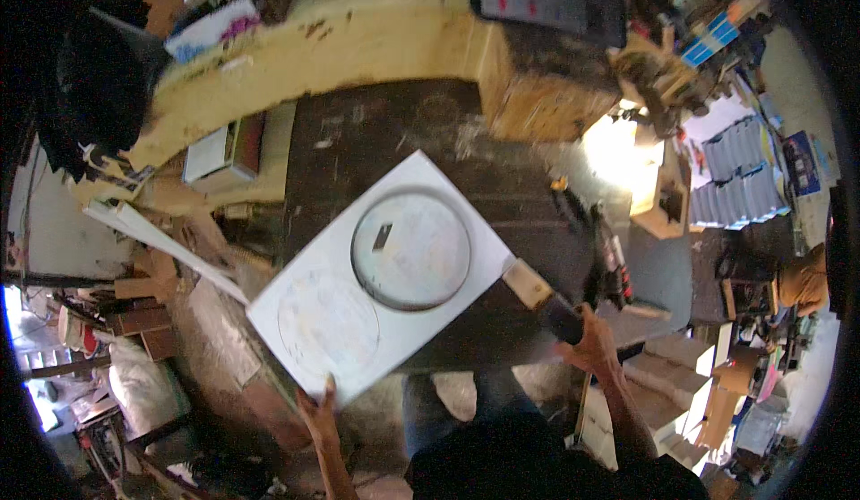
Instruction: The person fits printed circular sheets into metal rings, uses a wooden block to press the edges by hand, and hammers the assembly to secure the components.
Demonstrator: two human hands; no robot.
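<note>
Your dark shirt is nearest, at the near side of the bench. You have your left grip clamped on the near corner of the white board, thumb on top; the board lies aslant, partly over the bench. Its far-right half bears a dark-rimmed round shape, its near-left half a drawn circle. Your right grip is closed around the dark end of a tan-tipped tool, right of the board.
</note>
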